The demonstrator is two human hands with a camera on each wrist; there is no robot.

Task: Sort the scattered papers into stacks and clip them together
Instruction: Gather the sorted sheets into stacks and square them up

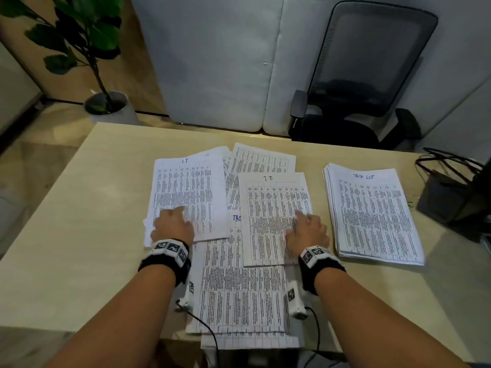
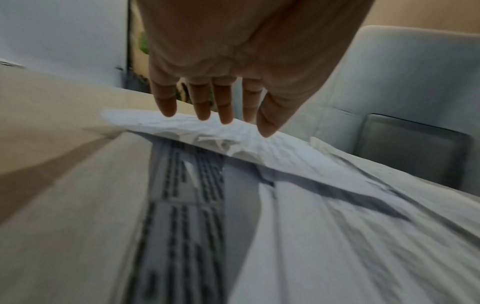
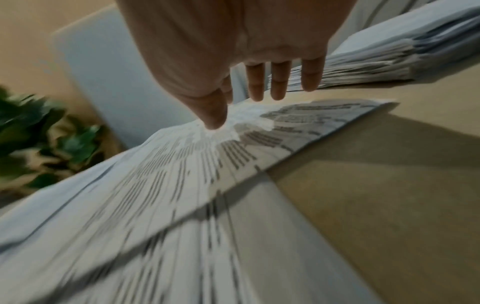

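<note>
Printed sheets lie scattered on the wooden table. My left hand rests flat, fingers straight, on a sheet headed "IT"; in the left wrist view its fingertips press the paper. My right hand lies with straight fingers on another "I.T." sheet; its fingertips touch that sheet. Under both lies a large sheet partly headed "TAS". More sheets sit behind. A neat "TASK LIST" stack stands at the right, also the stack in the right wrist view.
A black office chair stands behind the table, beside a grey padded panel. A potted plant is at the back left. Black cables and a dark device sit at the table's right edge.
</note>
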